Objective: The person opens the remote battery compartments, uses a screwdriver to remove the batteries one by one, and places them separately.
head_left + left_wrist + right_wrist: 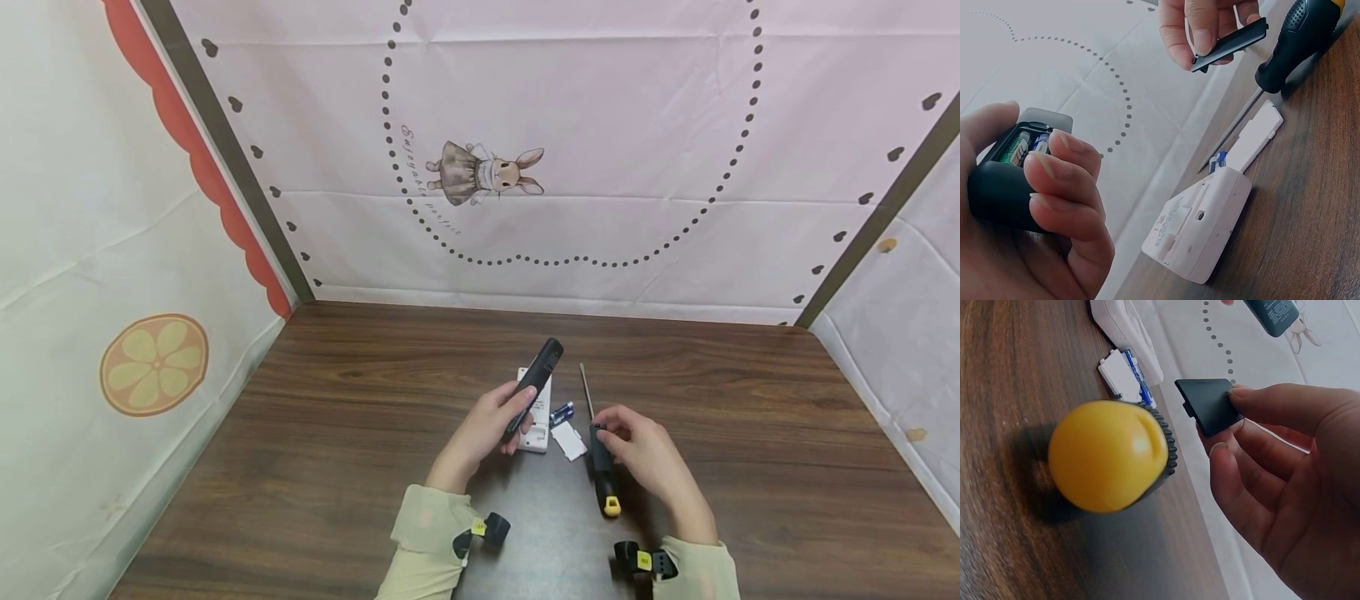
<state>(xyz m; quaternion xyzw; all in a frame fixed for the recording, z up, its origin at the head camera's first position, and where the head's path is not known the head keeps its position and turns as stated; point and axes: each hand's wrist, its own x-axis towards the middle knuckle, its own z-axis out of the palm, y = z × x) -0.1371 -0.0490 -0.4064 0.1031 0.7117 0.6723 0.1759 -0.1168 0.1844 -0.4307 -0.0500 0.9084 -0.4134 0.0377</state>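
My left hand (pixel 480 429) grips a black remote control (pixel 545 360), its far end tilted up over the white device. In the left wrist view the remote's battery compartment is uncovered, with a green battery (pixel 1017 149) and a blue one (pixel 1042 144) inside. The thumb and fingers of my right hand (pixel 647 450) pinch a thin black battery cover (pixel 1205 405) with a small tab on its edge. It is held apart from the remote, above the screwdriver (pixel 602 471), which lies on the table with its yellow handle end towards me.
On the wooden table (pixel 360 400) a white device (pixel 540 417) lies partly behind the remote. Beside it are blue batteries (pixel 561 413) and a white battery cover (pixel 569 442). The screwdriver's shaft points towards the back. Printed cloth (pixel 600 150) hangs behind the table and at both sides.
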